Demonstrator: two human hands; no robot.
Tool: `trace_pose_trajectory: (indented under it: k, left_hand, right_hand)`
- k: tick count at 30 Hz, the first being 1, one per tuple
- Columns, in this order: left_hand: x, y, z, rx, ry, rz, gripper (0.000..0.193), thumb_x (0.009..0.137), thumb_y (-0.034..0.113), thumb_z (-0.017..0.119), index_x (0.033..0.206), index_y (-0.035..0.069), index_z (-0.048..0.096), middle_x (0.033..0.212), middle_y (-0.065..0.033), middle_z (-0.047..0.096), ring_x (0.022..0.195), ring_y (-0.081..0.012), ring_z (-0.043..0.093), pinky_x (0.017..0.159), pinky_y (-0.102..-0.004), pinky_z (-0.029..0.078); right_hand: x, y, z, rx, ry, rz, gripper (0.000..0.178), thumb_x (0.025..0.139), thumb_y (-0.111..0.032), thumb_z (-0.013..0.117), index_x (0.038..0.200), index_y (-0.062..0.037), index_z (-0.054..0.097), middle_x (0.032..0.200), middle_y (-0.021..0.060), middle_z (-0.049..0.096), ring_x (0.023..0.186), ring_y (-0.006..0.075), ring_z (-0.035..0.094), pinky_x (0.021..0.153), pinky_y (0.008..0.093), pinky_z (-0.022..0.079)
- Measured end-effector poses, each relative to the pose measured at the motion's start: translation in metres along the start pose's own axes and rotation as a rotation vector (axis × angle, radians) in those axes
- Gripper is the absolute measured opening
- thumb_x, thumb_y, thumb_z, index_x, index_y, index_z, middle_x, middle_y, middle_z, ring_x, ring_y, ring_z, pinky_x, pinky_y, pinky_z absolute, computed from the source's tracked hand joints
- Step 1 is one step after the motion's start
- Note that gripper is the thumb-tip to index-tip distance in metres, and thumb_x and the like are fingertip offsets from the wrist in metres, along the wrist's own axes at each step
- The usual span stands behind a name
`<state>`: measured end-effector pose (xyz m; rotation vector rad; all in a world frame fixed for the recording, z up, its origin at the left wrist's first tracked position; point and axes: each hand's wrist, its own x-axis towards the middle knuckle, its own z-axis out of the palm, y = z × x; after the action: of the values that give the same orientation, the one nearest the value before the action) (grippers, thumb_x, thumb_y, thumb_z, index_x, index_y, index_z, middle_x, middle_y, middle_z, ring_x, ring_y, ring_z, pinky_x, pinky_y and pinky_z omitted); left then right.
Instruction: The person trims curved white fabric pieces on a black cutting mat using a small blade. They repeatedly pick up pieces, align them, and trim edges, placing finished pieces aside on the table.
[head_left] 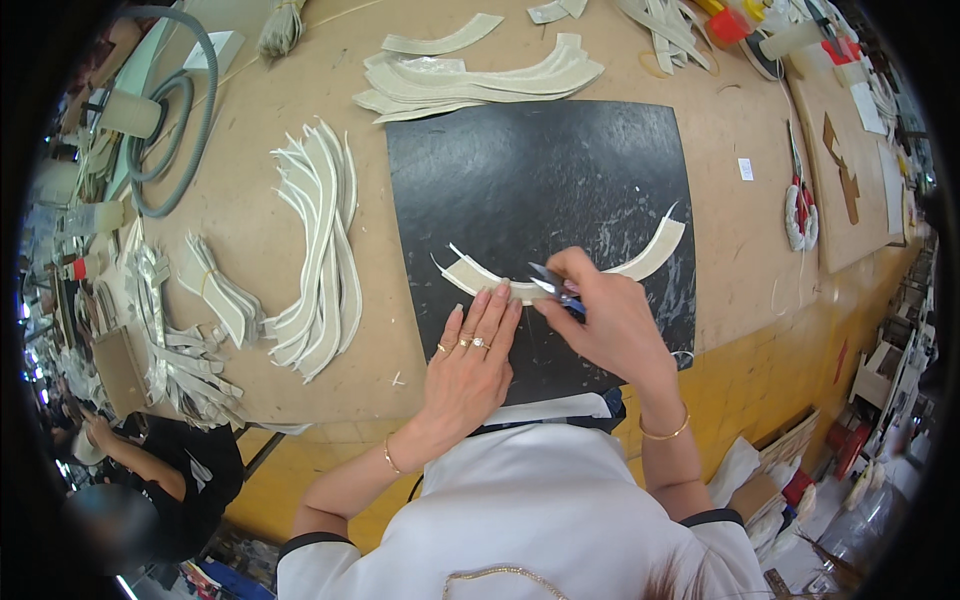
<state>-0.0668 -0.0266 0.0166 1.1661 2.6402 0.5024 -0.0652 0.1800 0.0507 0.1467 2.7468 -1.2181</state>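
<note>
A curved beige fabric strip [652, 250] with white edging lies like a shallow bowl on a black mat [530, 170]. Loose white ends stick up at both of its tips. My left hand [468, 365] rests on the mat with fingers stretched out, the fingertips touching the strip's lower edge near its middle. In my right hand [618, 322] is a pair of small thread snips [546, 278] with blue handles. Their blades point left over the strip, close to my left fingertips. Part of the strip is hidden under my right hand.
Stacked curved strips [480, 85] lie beyond the mat, and a bundle of white-edged strips [320, 250] lies left of it. Red-handled scissors [800, 212] are at the right. A grey hose [185, 100] coils at the far left. Another person's arm [140, 455] shows at lower left.
</note>
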Motion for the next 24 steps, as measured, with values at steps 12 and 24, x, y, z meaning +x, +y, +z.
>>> trace_pose_trajectory:
  k: [12,24]
  left_hand:
    - [0.001,0.008,-0.004,0.094,-0.012,-0.037,0.069,0.079,0.01,0.062,0.146,0.01,0.044,0.157,-0.0111,0.034,0.145,-0.0247,0.033,0.117,-0.047,0.019]
    - [0.016,0.041,0.009,0.136,0.029,-0.185,0.061,0.081,0.021,0.066,0.141,0.027,0.053,0.155,-0.0226,0.032,0.143,-0.0413,0.031,0.115,-0.0533,0.018]
  right_hand:
    - [-0.002,0.016,-0.019,0.031,-0.061,0.081,0.026,0.084,-0.014,0.072,0.099,-0.0063,0.052,0.071,0.0078,0.063,0.058,0.0266,0.062,0.055,0.0352,0.046]
    - [0.005,0.006,-0.021,-0.018,-0.061,0.139,0.029,0.081,-0.014,0.071,0.102,-0.0056,0.053,0.071,0.0101,0.065,0.065,0.0315,0.067,0.057,0.0391,0.049]
